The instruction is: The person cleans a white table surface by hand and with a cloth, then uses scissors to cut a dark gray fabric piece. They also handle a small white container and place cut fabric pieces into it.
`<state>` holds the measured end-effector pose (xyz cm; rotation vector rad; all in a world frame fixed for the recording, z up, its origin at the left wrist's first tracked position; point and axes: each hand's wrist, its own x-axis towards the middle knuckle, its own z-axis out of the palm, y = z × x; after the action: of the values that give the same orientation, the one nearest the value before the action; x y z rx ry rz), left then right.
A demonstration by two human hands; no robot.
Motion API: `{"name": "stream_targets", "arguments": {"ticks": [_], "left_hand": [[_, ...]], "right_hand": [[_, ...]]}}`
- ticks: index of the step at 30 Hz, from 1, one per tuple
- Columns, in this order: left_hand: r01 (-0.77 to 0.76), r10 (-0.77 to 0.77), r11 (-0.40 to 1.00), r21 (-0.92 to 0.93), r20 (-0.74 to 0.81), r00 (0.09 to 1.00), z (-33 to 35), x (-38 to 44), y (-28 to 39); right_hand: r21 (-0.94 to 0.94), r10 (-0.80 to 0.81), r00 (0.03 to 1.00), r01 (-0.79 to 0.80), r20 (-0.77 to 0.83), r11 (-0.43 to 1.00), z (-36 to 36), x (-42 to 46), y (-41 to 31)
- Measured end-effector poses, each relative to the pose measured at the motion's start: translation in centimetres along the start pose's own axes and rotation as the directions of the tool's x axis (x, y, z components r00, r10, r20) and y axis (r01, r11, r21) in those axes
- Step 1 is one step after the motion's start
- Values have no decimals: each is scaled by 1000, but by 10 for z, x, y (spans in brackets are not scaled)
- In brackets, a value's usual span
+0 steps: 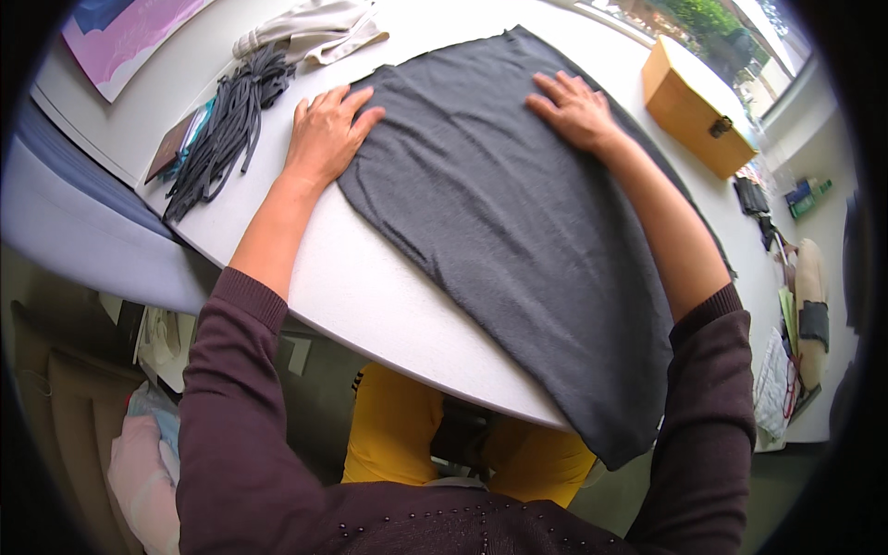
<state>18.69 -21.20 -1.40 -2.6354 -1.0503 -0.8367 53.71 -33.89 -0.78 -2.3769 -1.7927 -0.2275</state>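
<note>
A large piece of dark grey fabric lies spread over the white table, with faint wrinkles across it. Its near right corner hangs past the table's front edge. My left hand rests at the fabric's left edge, thumb and forefinger on the cloth, the other fingers towards the tabletop. On the upper right part of the cloth, my right hand lies palm down with the fingers apart. Neither hand grips anything.
Left of my left hand lies a bundle of dark grey fabric strips, with beige cloth behind it. A wooden box with a metal clasp stands near the window at right. Assorted items, including pale cloth, crowd the right end.
</note>
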Motion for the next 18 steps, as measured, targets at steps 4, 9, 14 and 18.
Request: {"name": "stream_targets", "arguments": {"ticks": [4,9,14,18], "left_hand": [[-104,102,994,-44,-41,994,-2,2,0],[-144,147,983,-117,15,989,8,1,11],[-108,126,975,-195,79,989,11,2,18],[-86,98,978,-191,50,994,0,-1,13]], "right_hand": [[-8,142,990,-142,-22,990,25,33,42],[-42,324,945,-323,38,946,21,46,92],[-149,-286,958,284,8,947,-4,-10,60],[431,-165,985,129,47,893,-79,-143,-75]]}}
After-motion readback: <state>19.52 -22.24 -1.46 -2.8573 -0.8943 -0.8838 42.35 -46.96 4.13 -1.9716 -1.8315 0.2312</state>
